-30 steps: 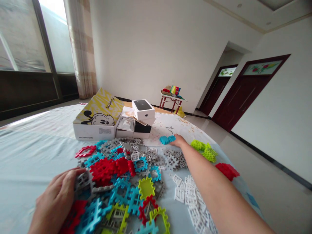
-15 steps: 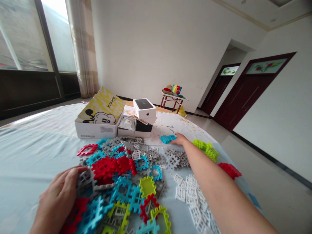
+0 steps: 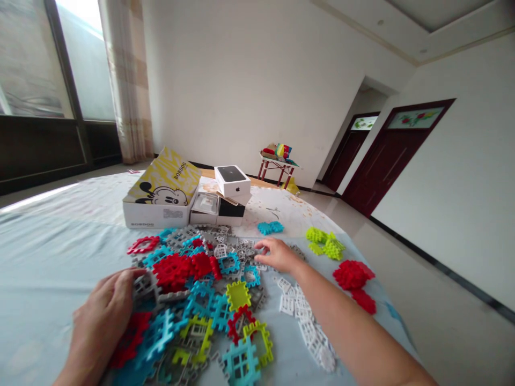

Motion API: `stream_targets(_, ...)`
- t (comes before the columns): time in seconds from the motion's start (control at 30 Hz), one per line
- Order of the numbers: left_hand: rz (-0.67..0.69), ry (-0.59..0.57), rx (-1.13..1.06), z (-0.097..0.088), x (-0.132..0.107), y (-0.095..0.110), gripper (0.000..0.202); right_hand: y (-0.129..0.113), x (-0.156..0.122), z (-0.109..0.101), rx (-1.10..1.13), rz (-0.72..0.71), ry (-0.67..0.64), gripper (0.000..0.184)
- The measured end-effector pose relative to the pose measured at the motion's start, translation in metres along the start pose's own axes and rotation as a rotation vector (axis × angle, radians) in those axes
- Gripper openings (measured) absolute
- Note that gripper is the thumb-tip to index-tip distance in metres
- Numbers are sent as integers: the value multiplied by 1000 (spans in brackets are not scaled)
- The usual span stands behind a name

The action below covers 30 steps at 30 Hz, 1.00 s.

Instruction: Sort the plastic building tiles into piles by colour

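My left hand (image 3: 105,313) lies at the left edge of a heap of plastic interlocking panels, its fingers closed over a grey lattice panel (image 3: 141,287); the thumb is hidden. Red panels (image 3: 175,271) lie just right of those fingertips, and blue ones (image 3: 201,297) are nearer to me. My right hand (image 3: 279,254) hovers over the heap's far right side, fingers apart and curved, with nothing in them. Small grey and white pieces (image 3: 241,249) are beneath and beside its fingertips. Blue panels (image 3: 270,228) rest on the cloth just beyond this hand.
Green panels (image 3: 325,244), red panels (image 3: 354,279) and white window-like pieces (image 3: 303,311) form separate piles on the right. A yellow-lidded box (image 3: 156,214) and a phone box (image 3: 232,181) stacked on other boxes stand behind the heap. The round table's edge curves along the right.
My right hand has let go of the blue panels at the back and come left and nearer, over the heap. My left hand stays at the heap. The view has turned slightly right.
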<state>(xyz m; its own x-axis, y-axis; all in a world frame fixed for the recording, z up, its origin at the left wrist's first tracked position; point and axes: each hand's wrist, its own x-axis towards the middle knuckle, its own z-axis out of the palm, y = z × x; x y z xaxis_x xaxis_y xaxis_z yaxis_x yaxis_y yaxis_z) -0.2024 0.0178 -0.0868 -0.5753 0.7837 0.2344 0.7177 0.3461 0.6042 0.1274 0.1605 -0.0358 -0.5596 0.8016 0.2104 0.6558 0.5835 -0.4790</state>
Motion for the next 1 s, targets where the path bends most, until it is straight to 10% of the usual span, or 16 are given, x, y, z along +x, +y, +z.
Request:
stream_targets(0.33, -91, -122, -72, -12, -6, 20, 53, -21, -33, 19, -120, -211, -132, 24)
stream_targets(0.8, -65, -114, -39, -10, -4, 16, 52, -19, -45, 11, 17, 135, 44, 28)
stream_targets(1.0, -78, -132, -38, -10, -4, 19, 53, -25, -54, 13, -103, 109, -78, 59)
